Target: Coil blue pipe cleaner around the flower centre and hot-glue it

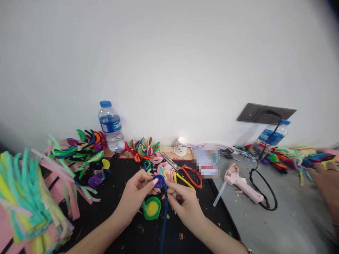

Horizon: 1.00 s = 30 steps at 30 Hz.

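Observation:
A blue pipe cleaner [164,225] is wound at its upper end round a purple coil [159,181], and its long tail hangs down toward me. My left hand [136,194] pinches the coil from the left, thumb on its face. From the right, my right hand [185,201] is closed on the blue pipe cleaner where it leaves the coil. Just below my hands lies a green disc with a yellow centre [152,208] on the black mat [127,234]. Behind them are orange-handled scissors [189,174] and pink pipe cleaner pieces [156,158].
Bundled pipe cleaners [26,197] fill the left side. Bottles [110,123], a paper cup [180,146] and colourful shaped pieces [144,147] stand along the wall. To the right lies a pink glue gun [243,185] with a black cord [274,197]. Another person's hand [324,180] reaches in there.

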Each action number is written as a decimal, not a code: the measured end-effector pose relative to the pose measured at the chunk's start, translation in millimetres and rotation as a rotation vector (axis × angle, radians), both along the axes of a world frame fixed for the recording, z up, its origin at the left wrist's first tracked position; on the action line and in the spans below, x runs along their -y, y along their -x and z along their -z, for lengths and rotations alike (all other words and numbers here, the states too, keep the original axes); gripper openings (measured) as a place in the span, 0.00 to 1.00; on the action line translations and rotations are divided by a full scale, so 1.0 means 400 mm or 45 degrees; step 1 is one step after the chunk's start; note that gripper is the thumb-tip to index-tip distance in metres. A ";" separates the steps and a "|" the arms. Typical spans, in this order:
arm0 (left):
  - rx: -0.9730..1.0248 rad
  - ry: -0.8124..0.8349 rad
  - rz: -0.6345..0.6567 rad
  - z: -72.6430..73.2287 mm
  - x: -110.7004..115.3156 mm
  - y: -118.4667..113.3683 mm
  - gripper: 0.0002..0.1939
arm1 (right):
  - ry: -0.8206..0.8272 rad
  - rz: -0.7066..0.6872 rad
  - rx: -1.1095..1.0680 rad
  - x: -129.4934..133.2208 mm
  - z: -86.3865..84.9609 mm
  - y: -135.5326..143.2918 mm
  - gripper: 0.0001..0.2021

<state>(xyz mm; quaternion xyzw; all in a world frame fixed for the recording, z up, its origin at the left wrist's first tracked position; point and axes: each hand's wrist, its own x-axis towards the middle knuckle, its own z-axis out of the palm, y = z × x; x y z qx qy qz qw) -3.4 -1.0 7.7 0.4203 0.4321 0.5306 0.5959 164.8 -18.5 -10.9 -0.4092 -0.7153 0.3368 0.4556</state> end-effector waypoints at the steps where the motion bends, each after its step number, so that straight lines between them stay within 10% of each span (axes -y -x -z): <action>1: 0.000 0.007 0.000 -0.001 0.000 -0.001 0.13 | 0.008 -0.003 -0.003 0.000 0.000 0.000 0.18; 30: -0.005 0.012 -0.011 -0.004 0.004 -0.001 0.14 | 0.053 -0.010 -0.012 0.002 0.010 -0.001 0.17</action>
